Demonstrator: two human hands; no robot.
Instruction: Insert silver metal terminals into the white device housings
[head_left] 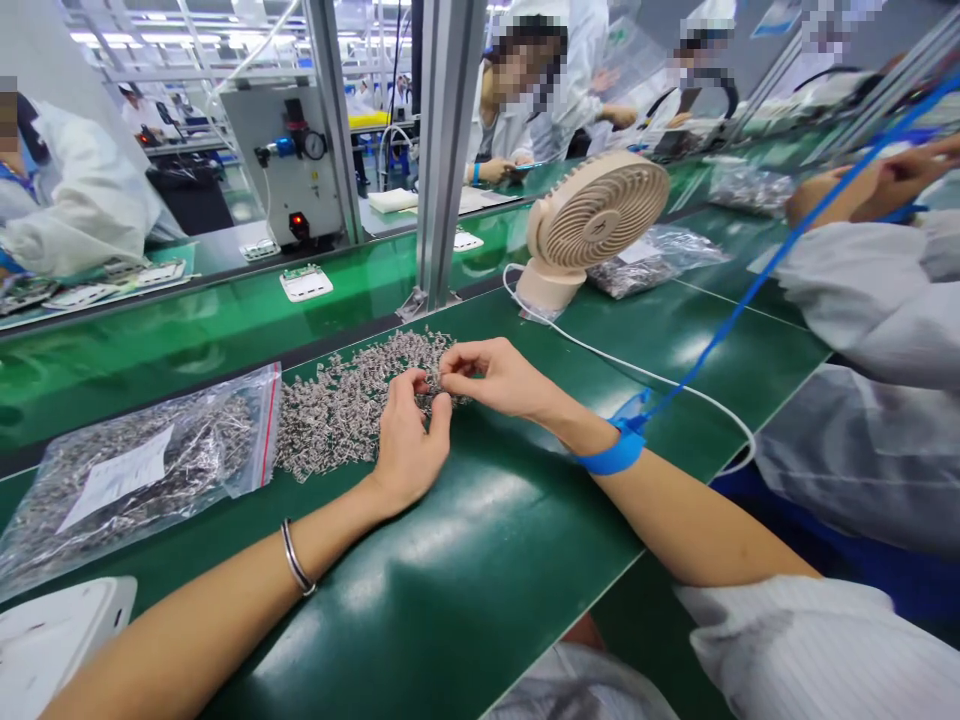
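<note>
A spread pile of small silvery metal parts [330, 415] lies on the green table [390, 610]. At the pile's right end, my left hand [411, 440] has its fingers curled, with the thumb and index finger close to some parts; what it holds, if anything, is too small to name. Beside it my right hand [499, 375], with a blue strap [619, 450] at the wrist, pinches something tiny near the left fingertips. Left of the pile lies a clear plastic bag [195, 440] filled with similar parts, bearing a white label [120, 475].
A beige fan [600, 215] with a white cable stands behind my right hand. Beyond a metal post [442, 150], a white piece [306, 283] lies on the green strip. A white device [64, 630] sits at lower left. Other people work around; a blue cord crosses at right.
</note>
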